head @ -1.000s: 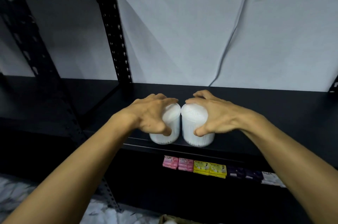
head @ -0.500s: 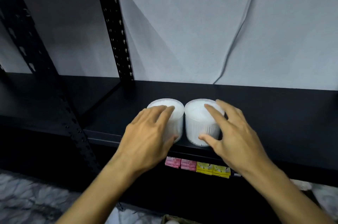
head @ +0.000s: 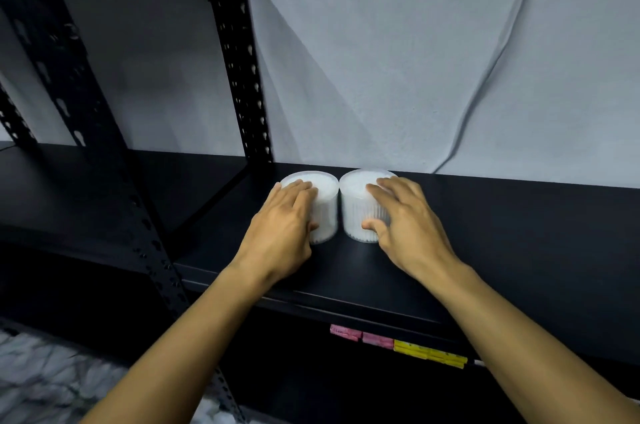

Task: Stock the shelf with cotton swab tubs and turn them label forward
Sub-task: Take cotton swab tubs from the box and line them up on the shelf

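Black shelf, boxes beneath, upright behind.

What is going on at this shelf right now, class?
A person is stocking a black metal shelf with two white cotton swab tubs. The left hand rests on the left tub and the right hand on the right tub, fingers over the lids. The tubs stand upright, side by side, well back from the front edge. No label shows on either tub. Pink and yellow packs sit on the shelf below.
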